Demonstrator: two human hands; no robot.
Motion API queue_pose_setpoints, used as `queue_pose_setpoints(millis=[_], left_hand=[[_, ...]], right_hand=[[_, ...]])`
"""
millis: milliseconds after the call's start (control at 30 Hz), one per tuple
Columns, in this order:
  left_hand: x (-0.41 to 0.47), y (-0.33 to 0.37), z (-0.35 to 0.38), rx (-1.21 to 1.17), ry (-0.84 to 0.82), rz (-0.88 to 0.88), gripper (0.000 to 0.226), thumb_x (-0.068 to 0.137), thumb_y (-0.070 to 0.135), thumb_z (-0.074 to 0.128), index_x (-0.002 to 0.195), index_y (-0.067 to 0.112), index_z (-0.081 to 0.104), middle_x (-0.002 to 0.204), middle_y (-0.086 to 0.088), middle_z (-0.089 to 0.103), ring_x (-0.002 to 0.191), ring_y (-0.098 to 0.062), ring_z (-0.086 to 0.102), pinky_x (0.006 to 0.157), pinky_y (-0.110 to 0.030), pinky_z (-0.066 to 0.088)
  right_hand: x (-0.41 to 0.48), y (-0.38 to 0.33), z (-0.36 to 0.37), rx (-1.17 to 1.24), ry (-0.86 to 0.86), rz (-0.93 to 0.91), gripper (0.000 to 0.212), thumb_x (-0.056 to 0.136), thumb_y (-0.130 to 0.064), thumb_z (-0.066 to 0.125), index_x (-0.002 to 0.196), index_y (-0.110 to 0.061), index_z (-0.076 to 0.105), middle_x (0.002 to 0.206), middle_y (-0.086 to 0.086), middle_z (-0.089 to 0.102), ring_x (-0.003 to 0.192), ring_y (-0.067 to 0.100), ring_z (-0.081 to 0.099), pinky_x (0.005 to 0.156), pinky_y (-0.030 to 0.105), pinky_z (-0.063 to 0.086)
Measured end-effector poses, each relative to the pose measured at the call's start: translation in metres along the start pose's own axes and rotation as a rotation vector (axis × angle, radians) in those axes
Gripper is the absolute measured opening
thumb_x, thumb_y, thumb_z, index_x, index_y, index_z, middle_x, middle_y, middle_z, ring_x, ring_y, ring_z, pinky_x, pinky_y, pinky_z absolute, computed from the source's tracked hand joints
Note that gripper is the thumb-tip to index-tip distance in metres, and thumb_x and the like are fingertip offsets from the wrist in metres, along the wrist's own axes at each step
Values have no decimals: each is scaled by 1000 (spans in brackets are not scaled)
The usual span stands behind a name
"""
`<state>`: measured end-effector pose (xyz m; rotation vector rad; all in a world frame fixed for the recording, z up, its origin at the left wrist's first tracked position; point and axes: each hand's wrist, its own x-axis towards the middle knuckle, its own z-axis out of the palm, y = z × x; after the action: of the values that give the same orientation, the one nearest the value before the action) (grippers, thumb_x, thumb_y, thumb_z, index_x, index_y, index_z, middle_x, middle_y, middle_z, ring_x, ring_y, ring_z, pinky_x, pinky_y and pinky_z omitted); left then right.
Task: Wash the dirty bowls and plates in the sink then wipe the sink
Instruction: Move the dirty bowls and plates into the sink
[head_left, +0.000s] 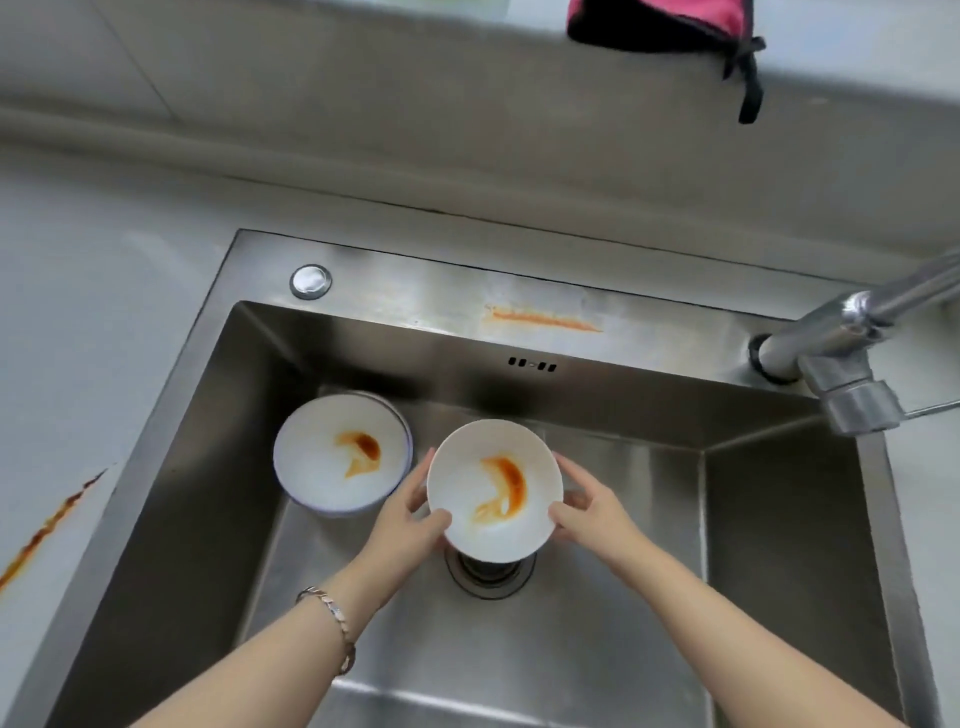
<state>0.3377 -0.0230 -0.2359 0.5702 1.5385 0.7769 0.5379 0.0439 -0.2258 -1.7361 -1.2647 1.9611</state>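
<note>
A white bowl (470, 486) with an orange sauce smear is held above the drain of the steel sink (769, 519). My left hand (415, 512) grips its left rim, thumb on the inside edge. My right hand (584, 506) grips the right rim the same way. A second white bowl (317, 467), also smeared orange, rests in the basin's back left corner, apart from the held bowl. It seems to sit on another dish whose rim shows behind it.
The drain (488, 571) lies partly under the held bowl. A chrome faucet (852, 364) juts in from the right over the sink's back right corner. Orange stains mark the sink's rear ledge (543, 318) and the left counter (49, 525). A pink-and-black cloth item (670, 23) sits on the far ledge.
</note>
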Motion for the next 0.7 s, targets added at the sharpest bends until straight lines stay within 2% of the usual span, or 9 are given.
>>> queue_pose_setpoints(millis=[67, 233, 333, 400, 500, 533, 600, 667, 700], left_hand=[[4, 1, 1, 3, 45, 2, 73, 83, -9, 48, 144, 29, 34, 141, 3, 45, 130, -21, 42, 102, -47, 43], [15, 17, 3, 55, 81, 34, 65, 88, -7, 46, 145, 23, 33, 140, 5, 47, 124, -10, 45, 94, -20, 42], [17, 24, 1, 118, 114, 29, 62, 92, 2, 50, 146, 20, 28, 139, 1, 47, 126, -14, 44, 100, -23, 38], [11, 30, -1, 197, 86, 27, 60, 92, 6, 52, 146, 16, 27, 136, 1, 48, 127, -15, 43, 103, -24, 36], [-7, 40, -7, 323, 29, 66, 51, 92, 7, 52, 138, 19, 33, 123, 8, 49, 121, -14, 49, 94, -17, 35], [-14, 43, -10, 347, 2, 59, 50, 92, 8, 51, 138, 20, 33, 121, 10, 48, 119, -12, 50, 93, -16, 35], [-30, 46, -19, 453, -59, 32, 46, 94, 13, 50, 137, 19, 36, 122, 10, 47, 116, -8, 48, 94, -16, 34], [-45, 49, -35, 575, -117, 12, 40, 94, 19, 50, 134, 17, 44, 129, 4, 52, 115, -8, 50, 94, -17, 36], [-53, 53, -44, 616, -139, 7, 36, 94, 20, 49, 130, 18, 49, 128, 3, 55, 114, -8, 52, 94, -17, 38]], right_hand=[[9, 0, 0, 4, 12, 16, 62, 85, 9, 45, 134, -28, 40, 101, 11, 60, 81, 15, 61, 52, 14, 49], [22, -1, 4, 72, 85, 15, 61, 87, 9, 48, 140, -16, 36, 93, 3, 60, 85, 20, 61, 55, 16, 53], [21, -3, 16, 133, 103, 17, 62, 89, 7, 48, 143, -18, 31, 91, 2, 62, 91, 23, 61, 61, 16, 56], [18, -5, 25, 176, 114, 34, 61, 90, 7, 46, 143, -18, 29, 92, 2, 62, 93, 24, 60, 60, 15, 55], [10, -10, 32, 167, 146, 95, 57, 92, 2, 47, 143, -16, 30, 92, 4, 62, 93, 24, 60, 70, 19, 55], [5, -12, 32, 97, 169, 117, 55, 92, -2, 50, 142, -14, 32, 94, 6, 62, 94, 23, 60, 78, 24, 53], [-8, -18, 31, -206, 217, 126, 54, 90, -13, 57, 139, -10, 36, 106, 10, 60, 101, 22, 57, 90, 31, 46], [-26, -29, 36, -559, 255, 88, 51, 89, -22, 57, 136, -11, 40, 115, 11, 57, 104, 21, 54, 86, 28, 40], [-37, -38, 42, -668, 249, 54, 47, 89, -23, 54, 134, -13, 42, 112, 7, 56, 100, 19, 53, 81, 25, 38]])
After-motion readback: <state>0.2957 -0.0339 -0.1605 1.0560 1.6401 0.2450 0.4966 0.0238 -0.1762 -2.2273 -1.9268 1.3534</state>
